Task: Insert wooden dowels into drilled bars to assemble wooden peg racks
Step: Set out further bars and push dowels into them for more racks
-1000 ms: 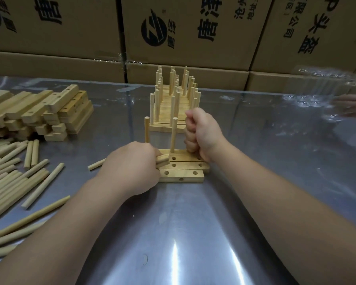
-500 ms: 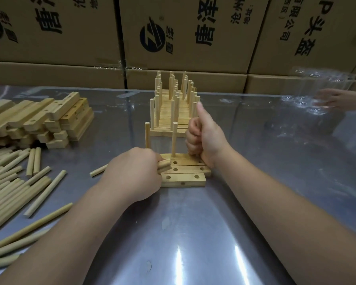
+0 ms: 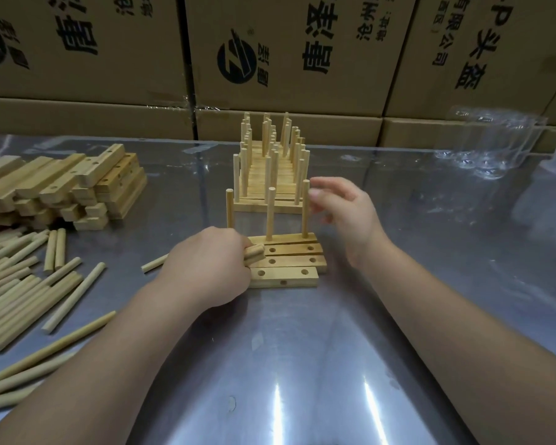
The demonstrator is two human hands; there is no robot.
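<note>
On table, 4 bars, 3 dowels in far bar, L grip clutching spares, R grip slack, empty

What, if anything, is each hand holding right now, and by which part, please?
The left hand grips spare dowels in its fist, only their ends poking out. The right hand holds nothing, fingers loose beside an upright dowel.
</note>
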